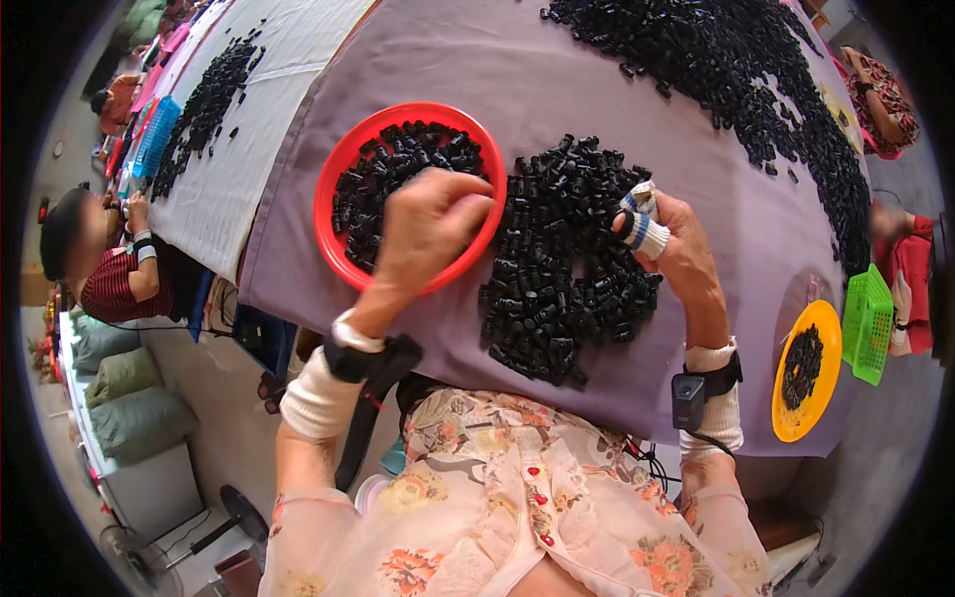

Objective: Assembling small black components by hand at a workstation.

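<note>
My left hand (428, 224) hangs over a red bowl (328, 204) filled with small black plastic pieces (363, 199). Its fingers are curled in and slightly blurred; anything within them is hidden. White strips with blue stripes wrap fingertips of my right hand (676, 244), which pinches a small black cylindrical piece (621, 223) between thumb and fingers. That hand is at the right edge of a loose pile of similar black pieces (557, 249), lying on the mauve tablecloth (418, 65) just right of the bowl.
A large heap of black pieces (716, 70) spreads over the far right. Near the right edge are a yellow plate (831, 348) with small dark bits and a green basket (867, 323). People sit at both sides, one in a striped top (119, 279) on the left.
</note>
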Tool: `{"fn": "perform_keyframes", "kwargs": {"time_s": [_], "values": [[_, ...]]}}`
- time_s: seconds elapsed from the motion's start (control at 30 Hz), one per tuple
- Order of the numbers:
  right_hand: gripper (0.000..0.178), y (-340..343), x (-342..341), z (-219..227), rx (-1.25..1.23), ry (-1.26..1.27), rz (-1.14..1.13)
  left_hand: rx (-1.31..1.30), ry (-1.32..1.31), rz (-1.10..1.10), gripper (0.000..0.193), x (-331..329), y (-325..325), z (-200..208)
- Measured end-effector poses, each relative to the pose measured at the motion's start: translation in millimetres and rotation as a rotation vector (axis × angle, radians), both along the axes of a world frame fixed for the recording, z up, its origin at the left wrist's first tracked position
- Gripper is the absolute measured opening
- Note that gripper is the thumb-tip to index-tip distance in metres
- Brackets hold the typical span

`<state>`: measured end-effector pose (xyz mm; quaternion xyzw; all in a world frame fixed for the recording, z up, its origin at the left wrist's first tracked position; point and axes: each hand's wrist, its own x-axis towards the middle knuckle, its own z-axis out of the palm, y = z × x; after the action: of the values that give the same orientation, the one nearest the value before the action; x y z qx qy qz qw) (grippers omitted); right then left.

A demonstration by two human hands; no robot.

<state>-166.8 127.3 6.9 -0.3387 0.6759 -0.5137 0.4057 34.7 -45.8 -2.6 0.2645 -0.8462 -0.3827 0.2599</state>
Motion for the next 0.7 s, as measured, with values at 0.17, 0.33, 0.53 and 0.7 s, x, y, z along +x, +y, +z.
{"fn": "perform_keyframes", "kwargs": {"time_s": [0.17,0.33,0.53,0.7], "values": [[0.012,0,2,0,-0.008,0.058,0.064,-0.338,-0.151,-0.159,0.017,-47,33,-48],[0.016,7,-2,-12,-0.014,0.044,0.072,-0.448,-0.249,-0.166,0.017,-60,42,-53],[0.017,3,0,-12,0.045,0.072,0.082,-0.042,-0.017,-0.179,0.010,-55,32,-46],[0.012,-10,5,-10,-0.074,0.187,0.127,-0.197,-0.071,-0.213,0.013,-53,29,-53]]}}
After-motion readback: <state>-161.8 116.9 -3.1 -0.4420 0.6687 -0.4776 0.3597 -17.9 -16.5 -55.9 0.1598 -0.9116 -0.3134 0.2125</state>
